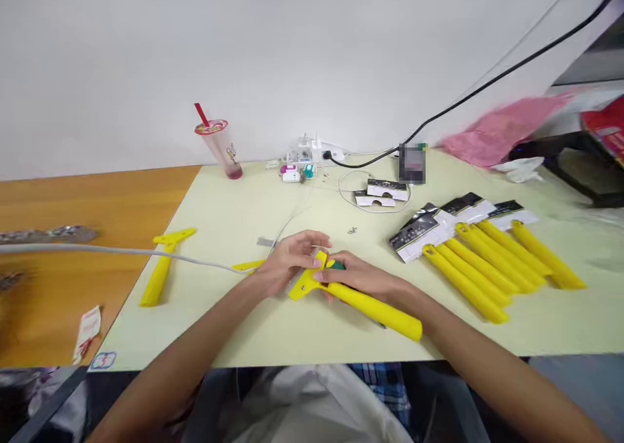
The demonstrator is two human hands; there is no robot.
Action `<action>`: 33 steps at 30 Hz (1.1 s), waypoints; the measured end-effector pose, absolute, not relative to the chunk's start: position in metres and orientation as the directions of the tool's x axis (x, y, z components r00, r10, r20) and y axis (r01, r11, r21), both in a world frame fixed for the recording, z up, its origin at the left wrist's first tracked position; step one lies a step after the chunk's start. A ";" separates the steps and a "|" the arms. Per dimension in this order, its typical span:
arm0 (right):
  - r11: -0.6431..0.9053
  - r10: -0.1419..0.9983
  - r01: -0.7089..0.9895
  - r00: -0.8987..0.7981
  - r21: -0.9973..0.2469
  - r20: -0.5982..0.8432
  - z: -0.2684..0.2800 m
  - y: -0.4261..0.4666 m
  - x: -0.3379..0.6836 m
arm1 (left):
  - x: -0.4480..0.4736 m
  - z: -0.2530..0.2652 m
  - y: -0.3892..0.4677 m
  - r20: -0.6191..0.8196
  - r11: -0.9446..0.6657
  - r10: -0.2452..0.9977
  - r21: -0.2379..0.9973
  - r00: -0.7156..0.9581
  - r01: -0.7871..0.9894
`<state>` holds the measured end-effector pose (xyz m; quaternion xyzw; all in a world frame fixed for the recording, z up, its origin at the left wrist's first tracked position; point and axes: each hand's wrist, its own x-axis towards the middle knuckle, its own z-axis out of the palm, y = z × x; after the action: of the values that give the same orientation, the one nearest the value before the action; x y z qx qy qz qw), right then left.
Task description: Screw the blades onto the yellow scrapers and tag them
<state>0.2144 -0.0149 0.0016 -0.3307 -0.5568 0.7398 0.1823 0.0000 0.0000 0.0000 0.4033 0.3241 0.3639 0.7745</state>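
Observation:
A yellow scraper with a long handle (380, 311) is held between both hands above the middle of the table. My left hand (291, 259) is closed on its wide head, by the edge where a metal blade shows. My right hand (358, 275) has its fingers around the neck of the scraper; part of a green object (336, 265), kind unclear, shows under these fingers. Partly behind my left hand lies a yellow piece (247, 265), with a flat grey strip (264, 241) beyond it. Another yellow scraper (163, 269) rests at the table's left side.
Several yellow scrapers (487, 267) with black-and-white cards lie at right. Small screws (352, 230) sit mid-table. A cup with a straw (221, 149), power strip (319, 151), card sleeves (380, 193) and pink bag (502, 131) stand farther back. A grey cable (146, 251) crosses the left side.

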 end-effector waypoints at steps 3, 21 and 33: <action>-0.325 0.649 0.080 -0.706 -0.942 -0.284 0.006 -0.017 0.213 | -0.002 -0.001 0.000 -0.183 0.372 0.838 0.880 0.514 -0.294; -0.338 0.907 -0.166 -0.320 -0.927 -0.273 0.002 -0.007 0.210 | 0.003 0.000 0.002 -0.113 0.182 0.955 0.952 0.274 -0.244; -0.342 0.900 -0.144 -0.333 -0.928 -0.280 0.000 -0.006 0.211 | 0.000 0.001 0.001 -0.064 0.117 0.961 0.975 0.268 -0.187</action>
<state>0.2109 -0.0057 -0.0001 -0.4373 -0.4321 0.6928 0.3770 0.0000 0.0010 0.0010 0.4847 0.3993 0.4543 0.6318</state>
